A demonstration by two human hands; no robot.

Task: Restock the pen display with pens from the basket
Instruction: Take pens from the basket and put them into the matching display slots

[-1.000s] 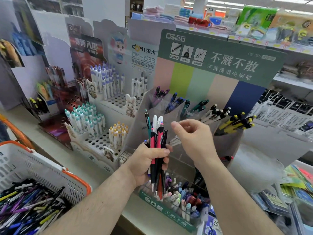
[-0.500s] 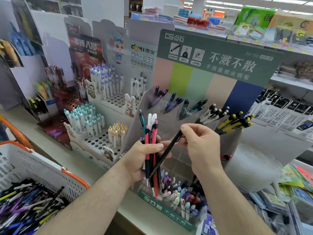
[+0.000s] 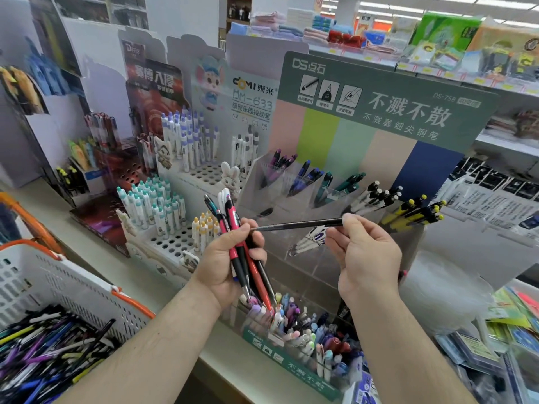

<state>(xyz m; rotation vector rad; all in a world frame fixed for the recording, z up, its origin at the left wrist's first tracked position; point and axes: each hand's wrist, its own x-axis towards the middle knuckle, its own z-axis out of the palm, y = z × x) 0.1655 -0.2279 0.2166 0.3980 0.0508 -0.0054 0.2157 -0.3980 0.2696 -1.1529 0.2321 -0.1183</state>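
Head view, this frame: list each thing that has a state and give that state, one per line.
Left hand: grips a bundle of pens.
Bundle of pens: upright in the fist, tips down.
Right hand: pinches the black pen's end.
Black pen: roughly level, held between the two hands.
Basket: holds a heap of loose pens.
Clear display cups: partly filled, pens leaning.

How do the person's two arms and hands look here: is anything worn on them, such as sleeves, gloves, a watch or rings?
Both forearms are bare as far as the frame shows; no sleeve edge is in view. The left hand and the right hand wear no gloves. No watch or bracelet shows on either wrist, and no ring shows on the visible fingers.
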